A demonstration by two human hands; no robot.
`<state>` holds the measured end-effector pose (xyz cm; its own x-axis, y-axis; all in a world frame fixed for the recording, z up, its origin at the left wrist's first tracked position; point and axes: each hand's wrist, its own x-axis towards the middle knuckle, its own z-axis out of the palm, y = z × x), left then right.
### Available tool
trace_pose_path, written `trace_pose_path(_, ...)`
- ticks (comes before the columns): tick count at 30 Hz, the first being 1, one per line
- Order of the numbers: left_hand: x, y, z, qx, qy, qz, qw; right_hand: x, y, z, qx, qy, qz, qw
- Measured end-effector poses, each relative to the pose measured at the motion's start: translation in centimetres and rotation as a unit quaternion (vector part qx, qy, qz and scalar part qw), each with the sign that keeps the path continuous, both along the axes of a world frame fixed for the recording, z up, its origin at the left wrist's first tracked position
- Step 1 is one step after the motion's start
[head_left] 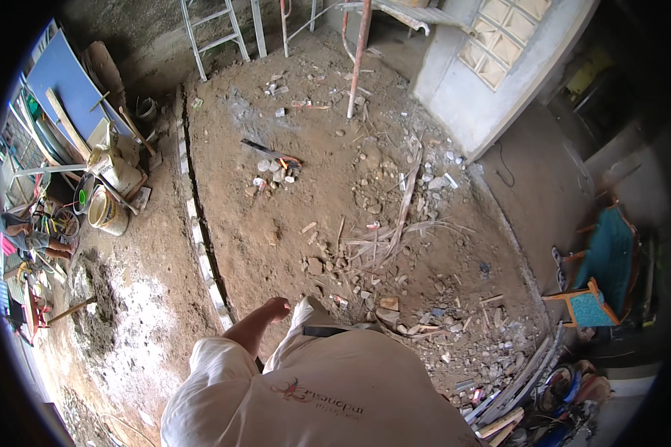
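Observation:
My left hand (278, 308) hangs in front of my body, its fingers curled in, with nothing seen in it. It is nearest to my own raised leg (306, 311) in pale trousers, above bare brown earth. To its left runs a narrow trench (201, 223) edged by a row of pale blocks (194, 211). Past it on the ground lie a dark flat strip (263, 147) and a little heap of pale stones (276, 171). My right hand is out of the picture.
Rubble (447, 320) and dry wood strips (402, 201) litter the ground to the right. Left stand buckets (109, 214), a sack (114, 165) and a blue board (71, 74); another person (33, 237) is beyond. A ladder (215, 33), scaffold pole (359, 59), pale wall panel (455, 89) and teal chair (593, 305) stand around.

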<state>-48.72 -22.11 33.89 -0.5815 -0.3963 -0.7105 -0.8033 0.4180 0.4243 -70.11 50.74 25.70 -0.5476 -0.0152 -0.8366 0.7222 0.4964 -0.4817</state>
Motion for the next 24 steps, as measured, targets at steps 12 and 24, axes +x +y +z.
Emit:
trace_pose_path(12, 5.4, -2.7, -0.3, 0.051, -0.130, 0.166, 0.976, -26.5, -25.0, 8.5, 0.065, 0.283, 0.248, 0.924)
trace_pose_path(24, -2.9, -31.9, -6.9, 0.005, -0.012, 0.120, 0.993, -19.2, -52.0, 4.3, 0.153, 0.040, 0.427, 0.890)
